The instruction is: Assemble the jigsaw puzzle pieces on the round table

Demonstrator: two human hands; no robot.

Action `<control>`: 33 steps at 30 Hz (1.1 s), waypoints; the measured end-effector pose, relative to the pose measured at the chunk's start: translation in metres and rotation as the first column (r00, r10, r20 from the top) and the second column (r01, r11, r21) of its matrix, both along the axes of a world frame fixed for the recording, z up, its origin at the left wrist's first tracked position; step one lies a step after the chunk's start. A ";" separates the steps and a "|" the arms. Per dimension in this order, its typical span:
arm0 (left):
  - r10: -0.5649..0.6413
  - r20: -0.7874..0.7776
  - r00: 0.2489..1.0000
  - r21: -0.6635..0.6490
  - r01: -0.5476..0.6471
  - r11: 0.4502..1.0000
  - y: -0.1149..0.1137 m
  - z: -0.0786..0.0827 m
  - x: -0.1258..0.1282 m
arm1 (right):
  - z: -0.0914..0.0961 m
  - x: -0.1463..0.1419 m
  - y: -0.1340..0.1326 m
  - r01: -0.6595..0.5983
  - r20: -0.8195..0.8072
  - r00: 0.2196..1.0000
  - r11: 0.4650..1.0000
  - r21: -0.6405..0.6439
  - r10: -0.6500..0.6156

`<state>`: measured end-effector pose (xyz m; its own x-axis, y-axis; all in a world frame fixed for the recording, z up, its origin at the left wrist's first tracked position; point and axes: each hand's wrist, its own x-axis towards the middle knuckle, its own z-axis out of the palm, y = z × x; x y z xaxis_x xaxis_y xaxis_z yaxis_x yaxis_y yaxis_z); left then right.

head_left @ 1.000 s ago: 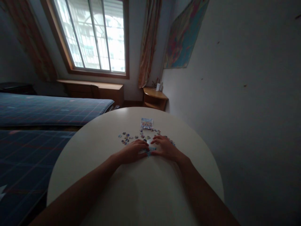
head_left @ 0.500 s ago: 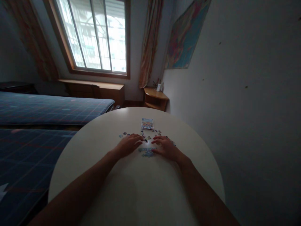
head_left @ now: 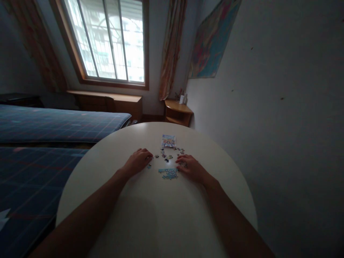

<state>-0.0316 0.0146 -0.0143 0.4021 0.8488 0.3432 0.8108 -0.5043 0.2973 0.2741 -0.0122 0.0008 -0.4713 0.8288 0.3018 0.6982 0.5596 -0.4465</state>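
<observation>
A small joined patch of blue jigsaw pieces (head_left: 168,173) lies on the round white table (head_left: 161,215). My right hand (head_left: 190,167) rests just right of it, fingers curled down over loose pieces. My left hand (head_left: 137,160) lies to the left, fingers bent over the scattered loose pieces (head_left: 164,154); what is under them is hidden. A small picture card (head_left: 168,141) lies beyond the pieces.
A bed with a blue checked cover (head_left: 40,143) stands left of the table. A grey wall (head_left: 282,125) runs close along the right. At the back are a barred window (head_left: 107,39), a wooden corner shelf (head_left: 177,111) and a wall map (head_left: 209,39).
My left hand has slid left, off the joined patch and onto the loose pieces. My right hand has drawn slightly right. The joined patch now shows fully between them.
</observation>
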 end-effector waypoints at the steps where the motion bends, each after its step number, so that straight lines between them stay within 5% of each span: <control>1: -0.002 -0.001 1.000 0.003 0.002 1.000 0.000 0.000 0.001 | 0.001 -0.001 -0.001 0.002 0.006 1.000 1.000 -0.001 -0.002; 13: -0.124 0.018 0.992 0.033 0.124 0.992 -0.001 -0.010 0.017 | -0.001 -0.004 -0.001 -0.001 0.035 0.999 1.000 0.010 0.000; 33: -0.112 -0.015 0.994 -0.068 0.111 0.992 -0.005 0.000 0.015 | -0.005 -0.004 0.001 -0.034 0.039 0.999 0.999 0.033 0.033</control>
